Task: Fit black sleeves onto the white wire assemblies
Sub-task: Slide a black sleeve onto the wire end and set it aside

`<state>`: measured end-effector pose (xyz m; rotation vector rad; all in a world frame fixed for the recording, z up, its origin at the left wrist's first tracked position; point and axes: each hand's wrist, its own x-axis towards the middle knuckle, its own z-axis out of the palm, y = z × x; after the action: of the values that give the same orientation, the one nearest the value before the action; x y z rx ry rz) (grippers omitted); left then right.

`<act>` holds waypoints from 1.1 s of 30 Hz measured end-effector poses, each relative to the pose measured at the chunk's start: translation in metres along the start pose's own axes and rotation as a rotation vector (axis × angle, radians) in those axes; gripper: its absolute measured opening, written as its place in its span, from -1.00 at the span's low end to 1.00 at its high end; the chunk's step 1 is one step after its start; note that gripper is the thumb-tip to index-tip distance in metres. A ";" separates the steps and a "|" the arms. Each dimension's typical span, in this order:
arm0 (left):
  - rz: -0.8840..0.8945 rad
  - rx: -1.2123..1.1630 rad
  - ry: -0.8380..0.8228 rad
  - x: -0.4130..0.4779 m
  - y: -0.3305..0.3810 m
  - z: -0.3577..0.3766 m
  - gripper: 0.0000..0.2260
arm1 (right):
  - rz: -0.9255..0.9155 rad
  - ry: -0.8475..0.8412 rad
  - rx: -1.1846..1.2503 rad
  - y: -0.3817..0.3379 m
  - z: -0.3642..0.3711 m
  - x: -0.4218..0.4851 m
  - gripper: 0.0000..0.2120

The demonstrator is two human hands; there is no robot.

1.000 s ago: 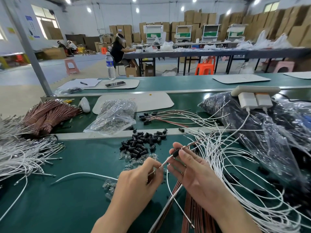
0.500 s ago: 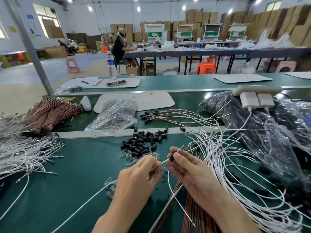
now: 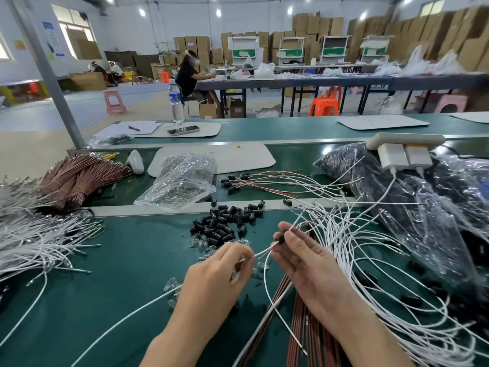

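At the left edge of the bench (image 3: 119, 260) a spare heap (image 3: 31, 242) of white wires lies well apart from the work. Nearer the middle, the left hand (image 3: 219, 268) has its fingers curled, thumb and fingertips clamped on one wire (image 3: 262, 251). From that pinch the wire runs taut up and to the right, and this slant is the axis that matters. Straight along it, just beyond the left hand, sits the sleeve (image 3: 281, 238), held between thumb and fingertips of the right hand (image 3: 309, 268), its remaining fingers loosely spread below. The sleeve's length looks to be in line with the wire, and a strand comes out past it toward the upper right, so it is probably already threaded. Whatever sliding remains would go along that same diagonal, the right hand being the one on the sleeve. The loose sleeves (image 3: 225, 223) lie behind both hands, near but untouched
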<state>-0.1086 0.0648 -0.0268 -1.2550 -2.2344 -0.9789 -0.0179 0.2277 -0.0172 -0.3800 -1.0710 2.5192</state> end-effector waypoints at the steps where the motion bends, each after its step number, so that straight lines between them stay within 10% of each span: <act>1: 0.011 -0.001 -0.012 0.000 0.000 0.001 -0.84 | 0.007 -0.023 -0.032 0.002 0.001 -0.001 -0.78; 33: -0.121 -0.248 -0.119 -0.001 -0.009 -0.005 -0.81 | -0.111 -0.092 -0.254 0.006 0.014 -0.009 -0.74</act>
<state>-0.1160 0.0572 -0.0277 -1.3240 -2.3592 -1.2919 -0.0168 0.2107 -0.0114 -0.2666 -1.4143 2.3285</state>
